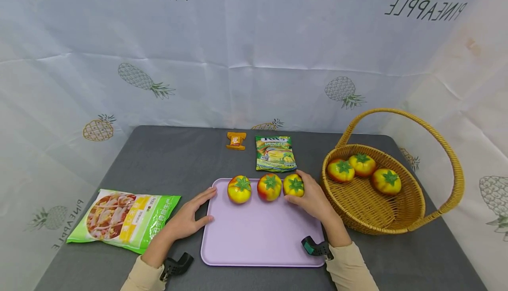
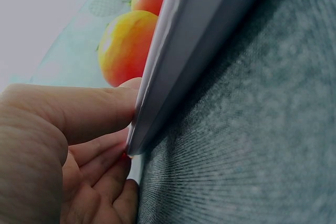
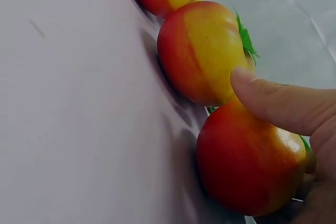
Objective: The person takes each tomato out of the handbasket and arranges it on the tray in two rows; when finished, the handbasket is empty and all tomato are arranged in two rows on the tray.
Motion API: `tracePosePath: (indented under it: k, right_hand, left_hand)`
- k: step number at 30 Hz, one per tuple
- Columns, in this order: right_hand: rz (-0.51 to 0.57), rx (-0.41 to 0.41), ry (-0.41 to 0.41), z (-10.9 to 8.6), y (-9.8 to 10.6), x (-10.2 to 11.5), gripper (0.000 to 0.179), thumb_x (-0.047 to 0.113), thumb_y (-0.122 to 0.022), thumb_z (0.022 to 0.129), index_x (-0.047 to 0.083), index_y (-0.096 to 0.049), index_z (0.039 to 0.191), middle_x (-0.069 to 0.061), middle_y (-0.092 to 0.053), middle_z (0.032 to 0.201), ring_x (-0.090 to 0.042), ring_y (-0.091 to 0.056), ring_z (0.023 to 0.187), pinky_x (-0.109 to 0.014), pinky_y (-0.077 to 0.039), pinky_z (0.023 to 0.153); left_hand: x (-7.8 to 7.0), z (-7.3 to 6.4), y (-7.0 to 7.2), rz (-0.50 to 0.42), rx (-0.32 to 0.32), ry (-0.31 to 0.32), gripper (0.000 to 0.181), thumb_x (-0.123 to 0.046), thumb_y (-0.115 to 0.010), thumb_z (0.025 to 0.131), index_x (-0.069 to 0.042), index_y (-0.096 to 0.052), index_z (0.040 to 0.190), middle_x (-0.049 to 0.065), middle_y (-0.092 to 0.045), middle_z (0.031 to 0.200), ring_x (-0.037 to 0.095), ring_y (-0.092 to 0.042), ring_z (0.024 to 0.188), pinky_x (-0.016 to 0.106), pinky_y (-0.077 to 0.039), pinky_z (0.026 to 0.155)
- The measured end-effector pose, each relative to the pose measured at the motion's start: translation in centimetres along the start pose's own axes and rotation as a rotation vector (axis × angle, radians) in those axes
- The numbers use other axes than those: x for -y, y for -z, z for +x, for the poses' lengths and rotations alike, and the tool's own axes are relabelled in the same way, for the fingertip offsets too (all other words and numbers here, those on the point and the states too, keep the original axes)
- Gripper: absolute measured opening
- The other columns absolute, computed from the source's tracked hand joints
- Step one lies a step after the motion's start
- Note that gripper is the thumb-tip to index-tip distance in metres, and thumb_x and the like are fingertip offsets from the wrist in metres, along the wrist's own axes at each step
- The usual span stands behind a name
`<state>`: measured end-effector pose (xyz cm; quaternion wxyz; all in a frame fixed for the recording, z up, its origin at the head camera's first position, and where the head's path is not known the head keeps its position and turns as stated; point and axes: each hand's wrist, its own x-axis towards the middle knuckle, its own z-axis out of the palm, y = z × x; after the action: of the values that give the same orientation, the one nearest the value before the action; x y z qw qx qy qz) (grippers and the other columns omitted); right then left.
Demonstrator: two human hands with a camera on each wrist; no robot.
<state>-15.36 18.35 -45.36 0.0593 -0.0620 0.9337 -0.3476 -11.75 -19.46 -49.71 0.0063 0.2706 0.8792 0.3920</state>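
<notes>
Three red-and-yellow persimmons with green leaf tops stand in a row along the far side of a lilac tray (image 1: 262, 238). My right hand (image 1: 315, 198) grips the rightmost persimmon (image 1: 293, 185), thumb on its near side and fingers around the far side. In the right wrist view that persimmon (image 3: 247, 161) sits close beside the middle persimmon (image 3: 202, 53). The left persimmon (image 1: 239, 189) stands a little apart. At the tray's left edge, my left hand (image 1: 189, 216) rests with extended fingers; the left wrist view has its thumb (image 2: 100, 108) against the rim.
To the right stands a wicker basket (image 1: 381, 216) with a tall handle and three more persimmons (image 1: 362, 165) inside. A green food bag (image 1: 123, 218) lies at the left. Behind the tray are a green candy packet (image 1: 275, 154) and a small orange wrapped snack (image 1: 236, 141).
</notes>
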Motion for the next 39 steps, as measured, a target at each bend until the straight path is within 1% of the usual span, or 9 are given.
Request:
tracePosePath:
  k: [10,14,19,23,28,31,33,36,39]
  right_hand:
    - [0.022,-0.001,0.0,0.0,0.3,-0.1,0.093,0.041,-0.077,0.076,0.004,-0.029,0.146,-0.02,-0.039,0.145,-0.035,-0.046,0.124,-0.055,-0.04,0.101]
    - [0.02,-0.028,0.027,-0.3,0.7,0.4,0.092,0.038,-0.078,0.076,0.004,-0.029,0.146,-0.02,-0.039,0.145,-0.036,-0.044,0.127,-0.056,-0.038,0.104]
    - [0.012,-0.067,0.093,-0.8,1.5,1.4,0.088,0.034,-0.077,0.078,0.004,-0.03,0.146,-0.02,-0.039,0.145,-0.038,-0.042,0.13,-0.057,-0.037,0.104]
    - [0.018,-0.13,0.168,-1.5,2.7,2.0,0.081,0.029,-0.076,0.08,0.004,-0.034,0.145,-0.019,-0.041,0.144,-0.038,-0.041,0.131,-0.058,-0.036,0.103]
    - [0.006,-0.283,0.24,-2.0,4.4,1.7,0.072,0.023,-0.075,0.082,0.003,-0.039,0.141,-0.019,-0.046,0.141,-0.038,-0.043,0.129,-0.058,-0.036,0.103]
    - [-0.007,-0.348,0.233,-2.3,5.4,1.0,0.069,0.023,-0.073,0.084,0.003,-0.04,0.14,-0.019,-0.047,0.14,-0.04,-0.044,0.127,-0.06,-0.036,0.101]
    - [-0.023,-0.376,0.216,-2.5,6.2,0.4,0.068,0.024,-0.072,0.084,0.003,-0.04,0.14,-0.02,-0.047,0.139,-0.041,-0.044,0.126,-0.062,-0.036,0.1]
    - [-0.042,-0.394,0.189,-2.7,7.2,-0.5,0.067,0.025,-0.071,0.085,0.003,-0.04,0.14,-0.023,-0.048,0.137,-0.044,-0.044,0.125,-0.063,-0.036,0.099]
    - [-0.057,-0.395,0.16,-2.9,8.3,-1.4,0.067,0.025,-0.071,0.086,0.002,-0.04,0.141,-0.025,-0.048,0.136,-0.046,-0.044,0.123,-0.064,-0.035,0.098]
  left_hand:
    - [-0.2,0.0,0.1,0.009,-0.001,-0.002,0.062,-0.025,-0.067,0.087,-0.005,-0.044,0.141,0.01,-0.041,0.149,0.027,-0.032,0.14,0.005,-0.014,0.108]
    - [-0.2,0.1,0.1,0.016,-0.001,-0.001,0.062,-0.025,-0.067,0.087,-0.005,-0.044,0.141,0.01,-0.041,0.149,0.026,-0.032,0.14,0.006,-0.014,0.109]
    - [-0.1,0.0,0.1,0.019,-0.002,-0.002,0.062,-0.025,-0.067,0.087,-0.005,-0.044,0.141,0.009,-0.041,0.149,0.025,-0.033,0.14,0.007,-0.016,0.109]
    - [-0.1,0.0,0.1,0.022,-0.001,-0.003,0.063,-0.025,-0.068,0.087,-0.005,-0.044,0.141,0.009,-0.041,0.149,0.027,-0.033,0.14,0.008,-0.017,0.11]
    - [-0.1,0.1,0.1,0.034,0.005,0.006,0.063,-0.026,-0.067,0.087,-0.007,-0.043,0.142,0.008,-0.04,0.149,0.027,-0.033,0.14,0.019,-0.025,0.113]
    - [-0.1,0.1,0.1,0.04,0.009,0.011,0.062,-0.027,-0.066,0.088,-0.008,-0.043,0.142,0.007,-0.04,0.149,0.025,-0.033,0.14,0.027,-0.029,0.113]
    - [-0.1,0.1,0.1,0.037,0.01,0.01,0.062,-0.027,-0.067,0.088,-0.008,-0.043,0.142,0.007,-0.04,0.149,0.024,-0.032,0.14,0.028,-0.029,0.112]
    - [-0.1,0.0,0.2,0.033,0.011,0.008,0.062,-0.027,-0.066,0.088,-0.007,-0.043,0.142,0.008,-0.04,0.149,0.021,-0.031,0.141,0.022,-0.027,0.113]
    - [-0.1,0.0,0.2,0.022,0.011,0.002,0.063,-0.026,-0.067,0.088,-0.007,-0.043,0.142,0.008,-0.04,0.149,0.02,-0.03,0.142,0.013,-0.02,0.112]
